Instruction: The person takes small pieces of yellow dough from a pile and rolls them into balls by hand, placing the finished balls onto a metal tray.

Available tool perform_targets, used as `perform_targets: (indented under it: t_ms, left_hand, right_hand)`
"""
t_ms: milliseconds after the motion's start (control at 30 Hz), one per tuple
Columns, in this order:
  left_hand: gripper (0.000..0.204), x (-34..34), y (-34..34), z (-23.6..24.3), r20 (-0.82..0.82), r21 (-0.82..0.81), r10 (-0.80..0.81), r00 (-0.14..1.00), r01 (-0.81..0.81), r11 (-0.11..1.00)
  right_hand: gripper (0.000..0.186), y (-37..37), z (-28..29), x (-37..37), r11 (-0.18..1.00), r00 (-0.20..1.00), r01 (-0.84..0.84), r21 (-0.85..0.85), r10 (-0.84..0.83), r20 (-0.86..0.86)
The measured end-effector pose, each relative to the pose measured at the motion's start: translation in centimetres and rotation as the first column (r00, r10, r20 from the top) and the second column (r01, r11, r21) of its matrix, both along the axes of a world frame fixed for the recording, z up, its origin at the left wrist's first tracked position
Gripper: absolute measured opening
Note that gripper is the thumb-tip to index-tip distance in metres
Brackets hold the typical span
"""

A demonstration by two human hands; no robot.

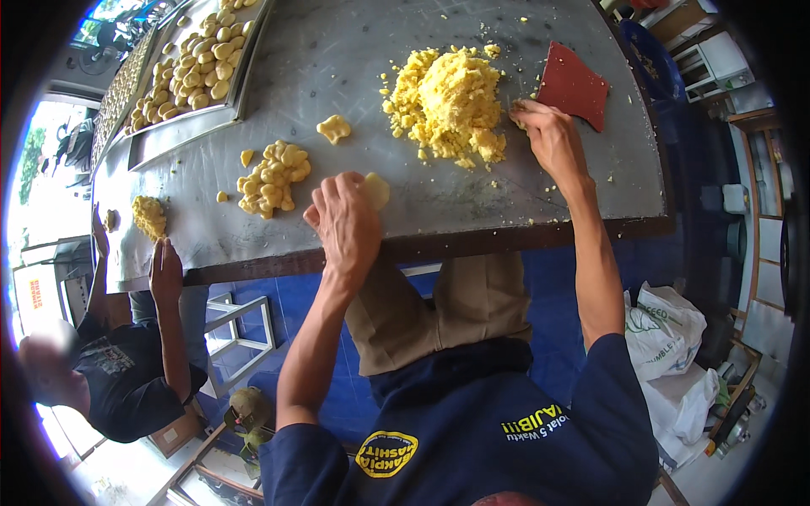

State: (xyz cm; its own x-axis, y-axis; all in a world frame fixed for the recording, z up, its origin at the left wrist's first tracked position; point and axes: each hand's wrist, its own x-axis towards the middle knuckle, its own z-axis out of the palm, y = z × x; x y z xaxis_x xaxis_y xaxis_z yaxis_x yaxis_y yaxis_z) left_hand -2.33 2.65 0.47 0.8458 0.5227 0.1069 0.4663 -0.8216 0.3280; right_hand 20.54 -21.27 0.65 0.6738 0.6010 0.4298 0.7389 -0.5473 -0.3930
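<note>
My left hand (344, 223) is at the table's near edge, back up and fingers curled. A pale, flattened piece of dough (375, 191) shows at its thumb side, apparently in its grip. My right hand (553, 142) is closed beside the crumbly yellow heap (456, 99); its fingertips hide most of what they pinch. Just beyond those fingers lies a flat red scraper (574, 86). Left of the heap sit a single dough lump (334, 129) and a cluster of small dough balls (274, 179).
A metal tray (181, 133) of rounded dough pieces stands at the far left of the metal table (329, 51). At left, a co-worker's hands (166, 270) are by a smaller yellow heap (149, 217). White sacks (666, 333) stand on the floor at right.
</note>
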Motion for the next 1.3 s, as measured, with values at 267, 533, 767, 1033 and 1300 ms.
perform_targets:
  t_ms: [267, 533, 767, 1033, 1300]
  left_hand:
    - [0.022, 0.2, -1.1, 1.0, 0.314, -0.689, 0.25, 0.916, 0.038, 0.724]
    - [0.035, 3.5, -6.9, -0.5, 0.414, -0.898, 0.289, 0.863, 0.334, 0.287]
    - [0.028, 4.5, -2.7, 0.8, 0.214, -0.791, -0.077, 0.974, 0.22, 0.57]
    - [0.035, 3.6, -3.6, -1.6, 0.256, -0.465, -0.118, 0.959, 0.229, 0.855]
    - [0.036, 3.0, -2.9, -0.5, 0.38, -0.591, -0.182, 0.907, 0.389, 0.707]
  right_hand:
    - [0.043, -1.5, 0.5, -7.1, 0.971, 0.994, 0.047, -0.236, -0.068, -0.083]
    - [0.04, 3.6, 1.2, -13.3, 0.935, 0.94, 0.049, 0.352, 0.076, -0.333]
    - [0.033, 5.2, 3.1, -12.8, 0.938, 0.944, -0.058, 0.342, 0.163, -0.287]
    - [0.02, 7.0, 2.2, -14.3, 0.932, 0.86, 0.024, 0.361, 0.164, -0.483]
    - [0.034, 6.2, 1.8, -12.7, 0.887, 0.715, 0.119, 0.447, 0.236, -0.658]
